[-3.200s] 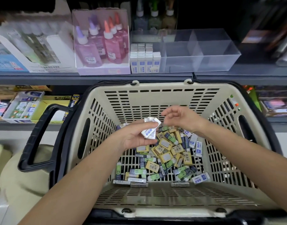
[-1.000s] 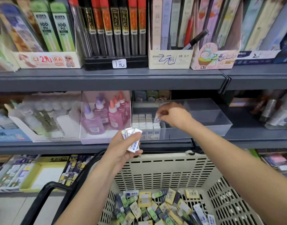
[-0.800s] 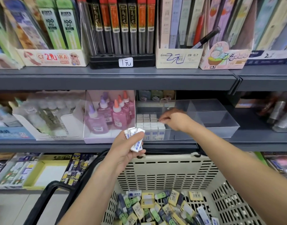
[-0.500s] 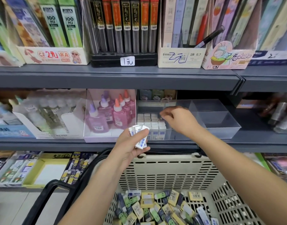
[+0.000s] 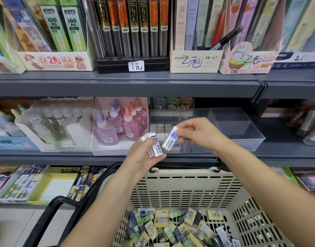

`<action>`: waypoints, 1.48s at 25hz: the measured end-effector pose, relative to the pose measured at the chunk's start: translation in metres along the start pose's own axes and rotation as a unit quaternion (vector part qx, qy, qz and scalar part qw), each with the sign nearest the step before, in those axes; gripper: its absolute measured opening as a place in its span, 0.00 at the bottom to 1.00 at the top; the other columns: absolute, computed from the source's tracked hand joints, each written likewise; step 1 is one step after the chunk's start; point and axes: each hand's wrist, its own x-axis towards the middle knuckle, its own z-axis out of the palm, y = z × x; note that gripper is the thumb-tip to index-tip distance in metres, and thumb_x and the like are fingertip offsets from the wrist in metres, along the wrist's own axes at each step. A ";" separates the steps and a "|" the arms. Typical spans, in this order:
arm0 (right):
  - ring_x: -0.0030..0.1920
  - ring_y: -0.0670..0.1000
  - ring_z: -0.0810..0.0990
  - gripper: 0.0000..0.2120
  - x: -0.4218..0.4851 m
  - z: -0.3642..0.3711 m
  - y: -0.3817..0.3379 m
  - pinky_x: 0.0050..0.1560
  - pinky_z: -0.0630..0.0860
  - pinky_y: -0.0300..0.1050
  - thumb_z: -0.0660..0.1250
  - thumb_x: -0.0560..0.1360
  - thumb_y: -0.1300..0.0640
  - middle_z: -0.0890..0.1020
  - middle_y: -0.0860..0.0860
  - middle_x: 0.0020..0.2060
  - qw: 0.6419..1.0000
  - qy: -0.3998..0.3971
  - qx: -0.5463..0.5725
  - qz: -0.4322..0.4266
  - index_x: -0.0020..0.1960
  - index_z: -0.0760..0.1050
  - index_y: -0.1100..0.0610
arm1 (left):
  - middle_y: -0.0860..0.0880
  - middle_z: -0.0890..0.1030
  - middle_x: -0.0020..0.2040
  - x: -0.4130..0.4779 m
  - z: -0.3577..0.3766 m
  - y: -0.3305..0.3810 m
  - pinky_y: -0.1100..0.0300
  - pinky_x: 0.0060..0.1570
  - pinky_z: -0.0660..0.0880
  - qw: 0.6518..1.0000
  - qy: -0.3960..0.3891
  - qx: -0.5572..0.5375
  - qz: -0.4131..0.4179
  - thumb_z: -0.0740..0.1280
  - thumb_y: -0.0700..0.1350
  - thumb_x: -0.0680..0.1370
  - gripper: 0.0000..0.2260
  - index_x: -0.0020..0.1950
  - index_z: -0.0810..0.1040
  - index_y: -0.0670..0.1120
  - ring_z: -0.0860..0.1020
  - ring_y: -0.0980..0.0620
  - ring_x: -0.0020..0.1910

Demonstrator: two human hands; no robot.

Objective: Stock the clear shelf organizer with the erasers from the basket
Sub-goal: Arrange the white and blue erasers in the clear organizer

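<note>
While the right hand (image 5: 197, 134) pinches one eraser (image 5: 170, 140) by its far end, fingers pressed on it, the left hand (image 5: 144, 157) clamps a loose stack (image 5: 152, 146) just beside it. Both hover in front of the organizer (image 5: 242, 138), where a block of erasers already stands at its left. Risk, I'd say: that stack is fanned and could slide out, dropping into the basket (image 5: 185, 186) below. And a careless placement might topple the standing rows, or land in the wrong, empty compartment on the right.
</note>
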 end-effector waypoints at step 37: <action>0.55 0.57 0.78 0.11 0.069 0.002 0.019 0.56 0.75 0.48 0.58 0.77 0.59 0.80 0.52 0.57 0.923 -0.010 -0.384 -0.009 0.52 0.79 0.56 | 0.47 0.81 0.37 -0.001 -0.014 -0.002 0.59 0.33 0.78 1.000 -0.009 0.016 0.011 0.66 0.36 0.75 0.06 0.51 0.74 0.42 0.82 0.55 0.33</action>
